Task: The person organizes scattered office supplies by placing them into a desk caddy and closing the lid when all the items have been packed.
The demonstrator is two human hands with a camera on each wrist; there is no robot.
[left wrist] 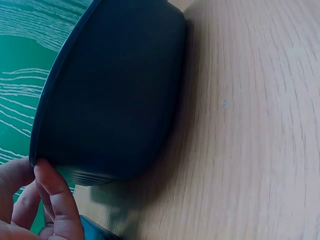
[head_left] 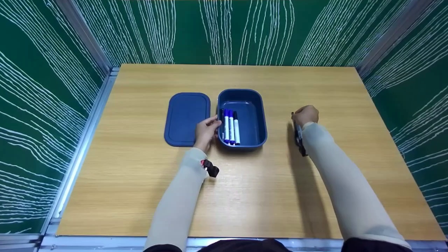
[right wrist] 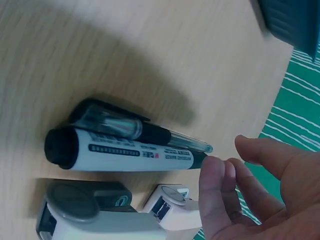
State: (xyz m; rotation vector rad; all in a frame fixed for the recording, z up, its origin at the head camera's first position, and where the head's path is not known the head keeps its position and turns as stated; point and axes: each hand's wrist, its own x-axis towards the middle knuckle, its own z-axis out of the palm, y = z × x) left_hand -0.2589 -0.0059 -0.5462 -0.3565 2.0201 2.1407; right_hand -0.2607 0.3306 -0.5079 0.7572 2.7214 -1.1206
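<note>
My left hand [head_left: 205, 132] pinches the left rim of a dark blue plastic box [head_left: 257, 134] between thumb and finger; the left wrist view shows the fingertips on its edge. Inside the box, several markers [head_left: 231, 127] with blue or black caps lie side by side. To the right, my right hand [head_left: 307, 114] is over the table. In the right wrist view its fingertips are at the dark end of a white marker [right wrist: 130, 151], with the thumb apart. Against that marker lies a clear pen with a black cap [right wrist: 110, 120].
A flat blue lid [head_left: 187, 117] lies left of the box. Beside the white marker are a larger white-and-grey object [right wrist: 90, 210] and a smaller white one [right wrist: 172, 205], their kind unclear. Green panels with white streaks [head_left: 217, 33] border the wooden table [head_left: 140, 168].
</note>
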